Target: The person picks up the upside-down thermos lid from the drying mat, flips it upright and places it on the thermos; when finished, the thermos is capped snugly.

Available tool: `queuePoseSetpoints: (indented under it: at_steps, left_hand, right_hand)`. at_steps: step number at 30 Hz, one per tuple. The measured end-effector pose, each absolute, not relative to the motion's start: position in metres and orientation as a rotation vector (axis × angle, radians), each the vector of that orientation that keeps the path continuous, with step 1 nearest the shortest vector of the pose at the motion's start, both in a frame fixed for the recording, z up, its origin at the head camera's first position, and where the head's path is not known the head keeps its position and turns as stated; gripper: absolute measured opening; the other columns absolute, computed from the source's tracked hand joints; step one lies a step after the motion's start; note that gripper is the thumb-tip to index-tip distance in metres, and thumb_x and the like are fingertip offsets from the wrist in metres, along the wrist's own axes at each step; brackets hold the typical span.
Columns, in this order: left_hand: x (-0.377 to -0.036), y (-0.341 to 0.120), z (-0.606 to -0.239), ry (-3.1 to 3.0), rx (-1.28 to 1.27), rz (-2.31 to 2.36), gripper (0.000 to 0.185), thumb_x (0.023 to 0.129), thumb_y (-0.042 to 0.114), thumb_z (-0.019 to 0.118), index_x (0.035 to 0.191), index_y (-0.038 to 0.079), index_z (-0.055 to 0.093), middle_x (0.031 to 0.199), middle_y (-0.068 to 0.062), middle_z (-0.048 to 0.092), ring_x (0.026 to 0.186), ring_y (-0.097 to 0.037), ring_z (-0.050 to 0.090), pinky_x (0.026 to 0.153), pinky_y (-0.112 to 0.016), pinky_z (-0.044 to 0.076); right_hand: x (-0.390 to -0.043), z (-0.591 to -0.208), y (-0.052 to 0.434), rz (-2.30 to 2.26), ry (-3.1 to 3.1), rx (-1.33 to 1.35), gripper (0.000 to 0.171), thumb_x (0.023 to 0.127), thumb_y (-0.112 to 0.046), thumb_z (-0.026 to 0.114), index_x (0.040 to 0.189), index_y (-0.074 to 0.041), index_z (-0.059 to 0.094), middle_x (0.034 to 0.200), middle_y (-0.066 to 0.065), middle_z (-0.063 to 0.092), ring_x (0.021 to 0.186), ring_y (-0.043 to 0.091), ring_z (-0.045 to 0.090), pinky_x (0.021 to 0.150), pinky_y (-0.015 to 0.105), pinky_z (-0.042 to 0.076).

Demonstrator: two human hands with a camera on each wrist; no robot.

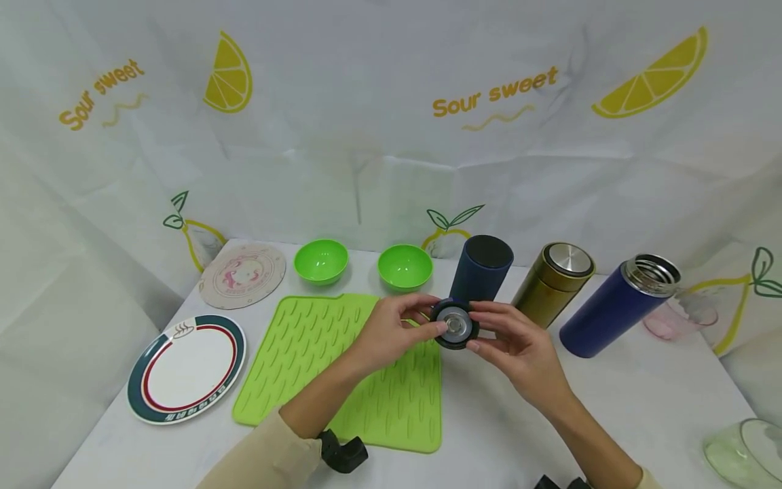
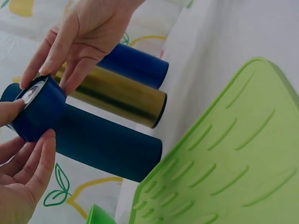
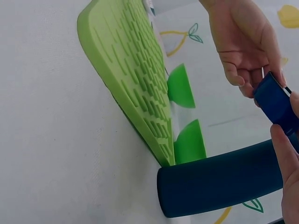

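Observation:
In the head view, a flask lid (image 1: 455, 327) is held up between both hands, its round silver inner side facing me. My left hand (image 1: 391, 329) pinches it from the left, thumb on the inner face and fingers behind. From the other side, my right hand (image 1: 522, 350) holds its rim between thumb and fingertips. The lid's shiny blue outer wall (image 2: 46, 116) shows in the left wrist view. Behind the hands stands a dark blue flask (image 1: 482, 268) with its top covered. To the right are a gold flask (image 1: 552, 282) with a silver-topped lid and a lidless blue flask (image 1: 611, 312).
A green ribbed mat (image 1: 403, 414) lies under my left forearm. Two green bowls (image 1: 320, 262) stand behind it. On the left are a rimmed plate (image 1: 192, 370) and a round patterned board (image 1: 243, 275). A pink glass (image 1: 668, 319) and greenish glass (image 1: 733, 451) stand at right.

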State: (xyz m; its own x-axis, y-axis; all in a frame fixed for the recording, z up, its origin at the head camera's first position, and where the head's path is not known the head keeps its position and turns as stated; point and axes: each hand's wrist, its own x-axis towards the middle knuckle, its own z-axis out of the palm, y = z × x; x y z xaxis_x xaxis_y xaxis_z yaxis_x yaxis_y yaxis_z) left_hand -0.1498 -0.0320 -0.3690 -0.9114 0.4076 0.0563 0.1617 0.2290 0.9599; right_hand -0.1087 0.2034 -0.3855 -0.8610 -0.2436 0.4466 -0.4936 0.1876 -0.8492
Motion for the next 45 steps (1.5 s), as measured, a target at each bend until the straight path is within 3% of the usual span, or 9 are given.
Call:
queuePoseSetpoints:
  at_steps: [8,15,21,29,38,45]
  left_hand:
    - [-0.151,-0.032,-0.366,2.372,0.639,1.747,0.041,0.09,0.019,0.078,0.128,0.009,0.068,0.109,-0.008,0.075,0.093,-0.012,0.068,0.079,-0.02,0.059]
    - [-0.15,-0.033,-0.363,2.557,0.91,1.79,0.037,0.087,0.012,0.08,0.123,0.007,0.071,0.107,-0.01,0.075,0.093,-0.019,0.072,0.078,-0.022,0.062]
    - [-0.147,-0.03,-0.363,2.72,1.071,1.741,0.032,0.084,0.008,0.082,0.115,0.009,0.074,0.105,-0.006,0.073,0.096,-0.017,0.071,0.077,-0.018,0.061]
    - [-0.142,-0.025,-0.366,2.836,1.228,1.659,0.03,0.083,0.003,0.082,0.111,0.012,0.077,0.103,-0.003,0.07,0.098,-0.015,0.067,0.082,-0.025,0.062]
    - [-0.14,-0.02,-0.367,2.917,1.285,1.578,0.034,0.082,0.0,0.083,0.113,0.013,0.078,0.111,-0.001,0.072,0.11,-0.014,0.067,0.102,-0.025,0.055]
    - [-0.139,-0.022,-0.369,2.753,1.128,1.711,0.036,0.085,0.012,0.083,0.12,0.01,0.073,0.122,-0.005,0.071,0.1,-0.017,0.072,0.083,-0.021,0.061]
  right_hand:
    - [-0.11,-0.387,0.204,1.777,-2.181,0.767,0.036,0.084,0.019,0.069,0.119,0.012,0.067,0.137,-0.005,0.061,0.12,0.004,0.067,0.091,0.021,0.059]
    - [-0.108,-0.38,0.206,1.786,-2.224,0.705,0.034,0.088,0.015,0.067,0.121,0.009,0.064,0.14,-0.009,0.06,0.124,0.002,0.064,0.095,0.019,0.057]
    - [-0.109,-0.378,0.209,1.911,-2.197,0.726,0.042,0.094,0.014,0.059,0.136,0.011,0.053,0.135,-0.01,0.064,0.113,0.005,0.072,0.092,0.018,0.058]
    - [-0.11,-0.376,0.21,1.847,-2.265,0.705,0.044,0.095,0.01,0.061,0.139,0.005,0.056,0.133,-0.012,0.066,0.105,0.007,0.075,0.088,0.019,0.06]
    - [-0.111,-0.38,0.21,1.778,-2.24,0.706,0.046,0.088,0.014,0.068,0.133,0.008,0.06,0.133,-0.014,0.065,0.107,0.001,0.072,0.085,0.019,0.06]
    - [-0.11,-0.381,0.206,1.759,-2.1,0.772,0.043,0.084,0.02,0.067,0.127,0.011,0.063,0.131,-0.007,0.067,0.109,0.003,0.072,0.087,0.018,0.06]
